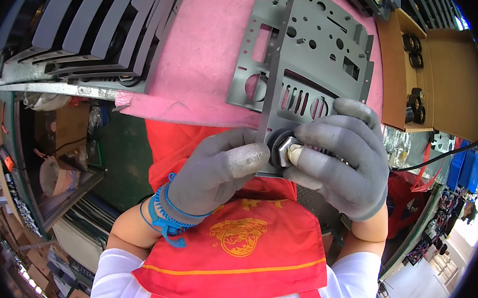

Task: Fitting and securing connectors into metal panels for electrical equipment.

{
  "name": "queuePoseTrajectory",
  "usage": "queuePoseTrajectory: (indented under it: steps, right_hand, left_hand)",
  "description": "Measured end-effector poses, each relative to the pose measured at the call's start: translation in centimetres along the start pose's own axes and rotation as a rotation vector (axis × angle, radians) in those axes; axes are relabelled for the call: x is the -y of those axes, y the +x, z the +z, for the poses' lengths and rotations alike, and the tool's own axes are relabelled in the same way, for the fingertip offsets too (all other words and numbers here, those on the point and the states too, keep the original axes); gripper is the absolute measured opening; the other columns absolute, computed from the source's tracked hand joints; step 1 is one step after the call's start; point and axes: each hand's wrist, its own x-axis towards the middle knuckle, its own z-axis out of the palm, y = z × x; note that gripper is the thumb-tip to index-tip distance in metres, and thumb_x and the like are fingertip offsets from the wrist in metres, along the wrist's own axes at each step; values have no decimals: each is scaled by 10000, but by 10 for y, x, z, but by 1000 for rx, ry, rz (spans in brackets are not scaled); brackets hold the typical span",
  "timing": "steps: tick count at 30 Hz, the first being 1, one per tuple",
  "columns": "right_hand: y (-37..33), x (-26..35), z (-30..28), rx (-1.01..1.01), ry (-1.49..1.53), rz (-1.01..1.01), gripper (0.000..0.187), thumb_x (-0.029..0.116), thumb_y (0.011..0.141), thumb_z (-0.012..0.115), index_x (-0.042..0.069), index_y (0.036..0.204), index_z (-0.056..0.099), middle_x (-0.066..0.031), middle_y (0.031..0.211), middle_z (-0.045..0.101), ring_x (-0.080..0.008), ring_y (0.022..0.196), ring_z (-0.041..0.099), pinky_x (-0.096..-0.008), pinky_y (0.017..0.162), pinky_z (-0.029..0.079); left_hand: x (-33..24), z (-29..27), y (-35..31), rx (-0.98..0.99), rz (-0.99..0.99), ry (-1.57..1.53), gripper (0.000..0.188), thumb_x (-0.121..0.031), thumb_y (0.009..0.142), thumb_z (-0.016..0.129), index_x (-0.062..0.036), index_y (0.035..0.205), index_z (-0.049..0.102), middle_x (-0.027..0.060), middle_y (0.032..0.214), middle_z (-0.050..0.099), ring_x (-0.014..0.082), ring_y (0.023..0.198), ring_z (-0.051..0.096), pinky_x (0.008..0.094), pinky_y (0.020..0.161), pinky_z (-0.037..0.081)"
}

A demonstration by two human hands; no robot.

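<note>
A grey sheet-metal panel (318, 66) with holes, slots and an upright flange lies partly over the table's near edge, its near end raised towards me. At that end a black round fitting with a silver hex nut (287, 151) sits against the flange. My right hand (344, 156), in a grey glove, has its thumb and fingers closed around the nut; one fingertip looks worn through. My left hand (215, 167), gloved too and with a blue coiled wrist strap, grips the flange edge beside the fitting. Its fingers behind the metal are hidden.
Pink matting (196, 46) covers the table. Dark grey slatted metal parts (106, 29) stand at the left. An open cardboard box (460, 81) at the right holds several black round parts. A black cable (437, 160) and blue bins (464, 167) are beyond it.
</note>
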Motion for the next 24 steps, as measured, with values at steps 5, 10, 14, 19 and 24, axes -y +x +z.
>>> queuePoseTrajectory:
  steps: [5,10,14,19,24]
  right_hand:
    - [0,2,-3,-8,-12,16,268,310,732,760,123,899,664,-56,979,691,-234,878,665,-455,899,471]
    - [-1,4,-8,76,38,84,242,257,737,760,126,917,668,-91,977,674,-285,956,643,-461,911,465]
    - [3,3,-11,50,211,135,215,243,728,758,120,885,677,-89,918,672,-277,900,644,-455,887,473]
    - [5,3,-3,34,96,17,292,320,736,764,86,896,694,-96,856,645,-278,811,618,-451,800,485]
    - [0,6,-5,9,-78,149,425,517,789,662,95,816,696,-75,846,628,-281,749,568,-476,808,453]
  left_hand:
    - [0,2,-1,-44,-36,-25,426,-203,936,573,117,1206,496,175,1177,590,231,1138,578,365,1017,438]
    - [-1,4,-1,-28,-40,-35,426,-195,931,586,117,1208,501,169,1176,592,229,1132,582,362,1013,442]
    - [0,5,0,-25,-25,-58,430,-195,928,598,118,1208,502,161,1164,603,222,1110,593,358,1000,452]
    - [2,7,0,-71,-29,6,426,-200,920,617,115,1191,519,148,1144,615,194,1078,596,329,966,459]
    - [2,10,-1,-115,-51,24,386,-187,916,618,95,1169,545,118,1103,620,153,1016,593,288,907,465]
